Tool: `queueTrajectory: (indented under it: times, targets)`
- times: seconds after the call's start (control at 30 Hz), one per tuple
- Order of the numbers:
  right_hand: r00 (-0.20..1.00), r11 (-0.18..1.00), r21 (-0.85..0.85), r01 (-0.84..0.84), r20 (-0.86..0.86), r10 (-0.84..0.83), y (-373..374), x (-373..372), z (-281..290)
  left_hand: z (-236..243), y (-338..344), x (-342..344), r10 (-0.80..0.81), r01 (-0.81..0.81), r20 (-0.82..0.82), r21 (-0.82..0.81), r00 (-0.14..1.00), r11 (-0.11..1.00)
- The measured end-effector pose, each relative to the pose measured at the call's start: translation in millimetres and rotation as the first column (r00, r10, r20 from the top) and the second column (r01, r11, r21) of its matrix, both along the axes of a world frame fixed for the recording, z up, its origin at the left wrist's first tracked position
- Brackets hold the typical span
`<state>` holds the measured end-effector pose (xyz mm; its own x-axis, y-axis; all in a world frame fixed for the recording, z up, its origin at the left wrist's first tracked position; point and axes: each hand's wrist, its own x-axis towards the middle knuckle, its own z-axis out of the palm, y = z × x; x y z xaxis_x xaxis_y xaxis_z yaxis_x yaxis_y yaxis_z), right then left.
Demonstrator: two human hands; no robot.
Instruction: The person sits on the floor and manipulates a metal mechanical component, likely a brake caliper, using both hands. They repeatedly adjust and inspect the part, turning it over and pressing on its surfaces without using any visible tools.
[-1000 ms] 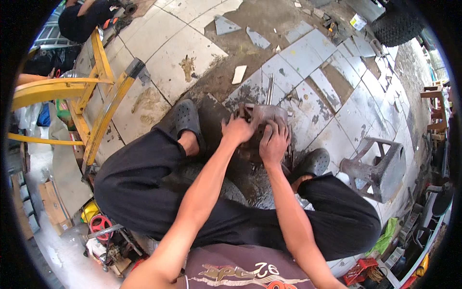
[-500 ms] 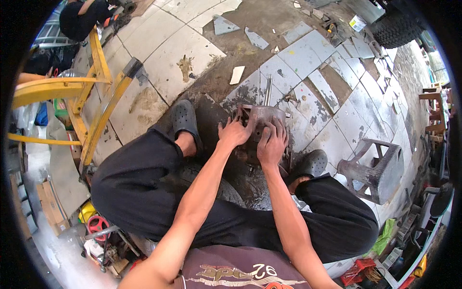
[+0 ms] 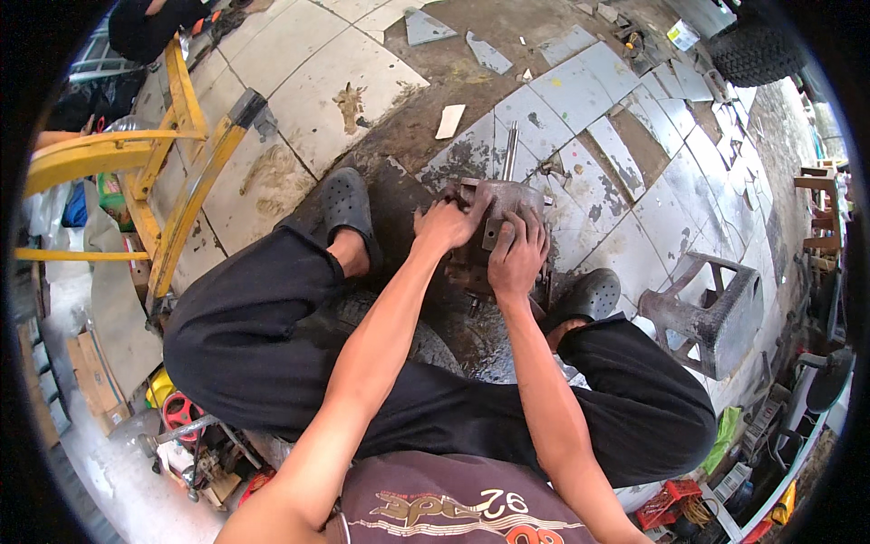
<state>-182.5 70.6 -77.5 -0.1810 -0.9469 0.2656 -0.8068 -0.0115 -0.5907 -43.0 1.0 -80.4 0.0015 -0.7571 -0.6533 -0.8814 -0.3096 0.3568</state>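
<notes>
A dark, greasy cast-metal assembly [image 3: 506, 195] stands on the wet, stained floor between my feet, with a long steel shaft [image 3: 510, 154] rising from its top. My left hand [image 3: 449, 219] grips the assembly's left side, fingers curled on it. My right hand [image 3: 515, 258] holds its right side lower down, fingers bent against the metal. A dark block with a hole shows between my hands. Much of the lower assembly is hidden behind my hands and forearms.
A yellow steel frame [image 3: 181, 145] stands at the left, near another person's dark-clothed body. A grimy plastic stool [image 3: 725, 317] lies on its side at the right. Broken tiles [image 3: 489, 50] cover the floor ahead. A tyre [image 3: 752, 59], clutter and a red crate [image 3: 666, 503] sit around the edges.
My hands and the assembly appear slightly higher in the picture, along with the surroundings. My right fingers have shifted a little, showing more of the holed block between my hands.
</notes>
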Motion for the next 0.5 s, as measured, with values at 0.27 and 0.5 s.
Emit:
queueTrajectory:
  times: [0.27, 0.5]
  targets:
    - [0.999, 0.999, -0.010, -0.033, 0.009, 0.033, -5, 0, 4, -26, -11, 11, 0.045, -0.046, -0.046, -0.021, 0.998, 0.999]
    - [1.000, 1.000, 0.025, -0.019, 0.011, 0.019, -3, 3, 5, 0, -33, 14, -0.044, 0.059, -0.067, 0.240, 0.997, 0.969]
